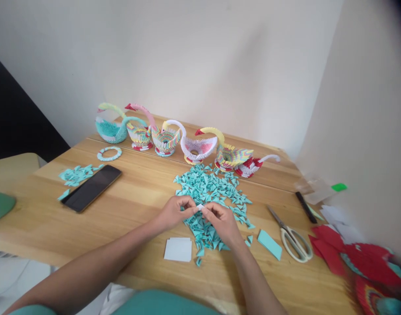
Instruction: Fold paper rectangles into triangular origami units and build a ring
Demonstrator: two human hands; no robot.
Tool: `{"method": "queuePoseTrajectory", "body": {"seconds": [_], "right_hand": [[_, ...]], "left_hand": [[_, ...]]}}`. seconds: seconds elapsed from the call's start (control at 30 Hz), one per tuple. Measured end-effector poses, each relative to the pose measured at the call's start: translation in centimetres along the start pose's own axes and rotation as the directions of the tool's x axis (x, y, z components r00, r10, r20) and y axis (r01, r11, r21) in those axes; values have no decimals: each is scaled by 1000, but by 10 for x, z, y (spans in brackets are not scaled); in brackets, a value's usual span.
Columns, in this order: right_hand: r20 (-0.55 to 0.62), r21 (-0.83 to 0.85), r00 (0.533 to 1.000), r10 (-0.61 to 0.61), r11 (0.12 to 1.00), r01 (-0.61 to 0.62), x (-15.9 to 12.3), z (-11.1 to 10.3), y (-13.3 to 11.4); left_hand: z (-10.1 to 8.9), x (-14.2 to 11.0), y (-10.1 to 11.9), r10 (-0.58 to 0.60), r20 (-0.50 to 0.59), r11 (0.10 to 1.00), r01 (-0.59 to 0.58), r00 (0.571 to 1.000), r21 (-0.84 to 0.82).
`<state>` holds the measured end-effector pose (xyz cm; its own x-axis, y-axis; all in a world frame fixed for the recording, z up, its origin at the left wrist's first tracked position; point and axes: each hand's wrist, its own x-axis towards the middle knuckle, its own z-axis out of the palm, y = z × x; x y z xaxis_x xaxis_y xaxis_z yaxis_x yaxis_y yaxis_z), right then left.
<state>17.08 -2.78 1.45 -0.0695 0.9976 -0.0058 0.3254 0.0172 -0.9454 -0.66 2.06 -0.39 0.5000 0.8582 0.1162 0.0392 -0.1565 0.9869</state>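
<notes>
A small folded piece of white paper [199,207] is pinched between my two hands, above a heap of turquoise folded paper triangles [209,186]. My left hand [177,212] grips its left side with thumb and fingertips. On its right side, my right hand [222,221] holds it in the same kind of pinch. Most of the white piece is covered by the fingertips. Just below my hands lies a stack of white paper slips [177,249]. To the right of my right wrist is a stack of turquoise paper slips [269,244].
Several folded-paper swans [198,148] stand along the back. At left are a paper ring [109,153], a phone [92,188] and a smaller turquoise pile [76,175]. Scissors [290,238], a black cutter [306,207] and red paper [328,249] lie at right.
</notes>
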Motion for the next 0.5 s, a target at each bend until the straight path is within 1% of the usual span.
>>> {"method": "queuePoseTrajectory", "body": {"seconds": [0.1, 0.23, 0.33, 0.43, 0.5], "right_hand": [[-20, 5, 1000, -14, 1000, 14, 0, 3, 0], [3, 27, 1000, 6, 1000, -7, 1, 2, 0], [19, 25, 1000, 1, 1000, -1, 1, 2, -1], [-48, 17, 999, -23, 1000, 24, 1, 1, -1], [-98, 20, 995, -34, 999, 36, 0, 0, -1]], "left_hand": [[1, -1, 1, 37, -1, 998, -37, 999, 44], [2, 0, 0, 20, -20, 997, -19, 1000, 78], [2, 0, -2, 35, -34, 991, -30, 999, 133], [4, -2, -3, 96, -37, 979, -87, 995, 182], [4, -3, -1, 172, -68, 956, -150, 983, 251]]}}
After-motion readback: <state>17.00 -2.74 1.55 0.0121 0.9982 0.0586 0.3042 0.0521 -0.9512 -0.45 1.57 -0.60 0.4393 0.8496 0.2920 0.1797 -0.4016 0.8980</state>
